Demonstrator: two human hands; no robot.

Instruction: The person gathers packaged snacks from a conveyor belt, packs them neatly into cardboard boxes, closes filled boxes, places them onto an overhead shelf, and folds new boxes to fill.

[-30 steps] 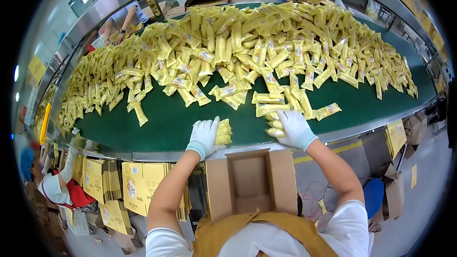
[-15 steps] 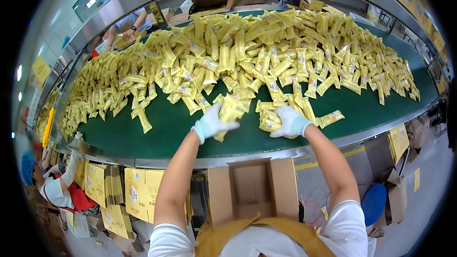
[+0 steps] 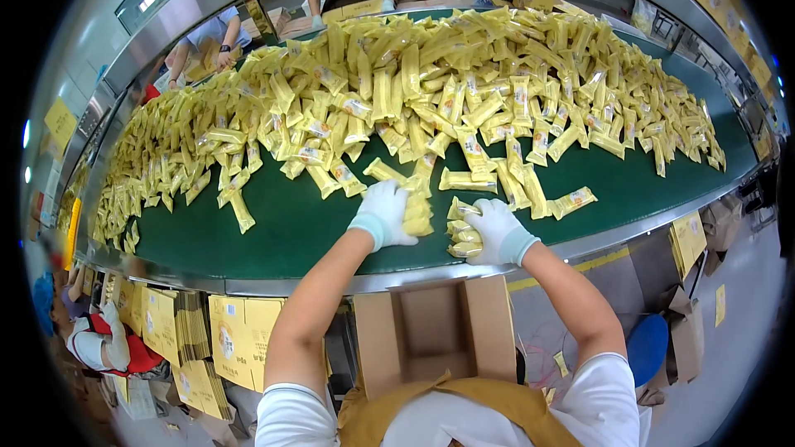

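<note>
In the head view, we've got both gloved hands over the green belt [image 3: 281, 228], palms facing each other! Our left hand [image 3: 383, 213] has its fingers curled round a clutch of packets [image 3: 419, 218], which sits on their inner side, toward the other hand. Across a narrow gap, our right hand [image 3: 495, 233] grips a short stack [image 3: 464, 239], the packets lying between fingers and thumb, ends poking out leftward. One loose packet [image 3: 468, 180] lies just beyond the right fingers, another [image 3: 573, 202] out to their right. The big heap [image 3: 414, 74] spreads beyond all our fingers, and the open carton [image 3: 378, 333] stands on the near side, below them.
</note>
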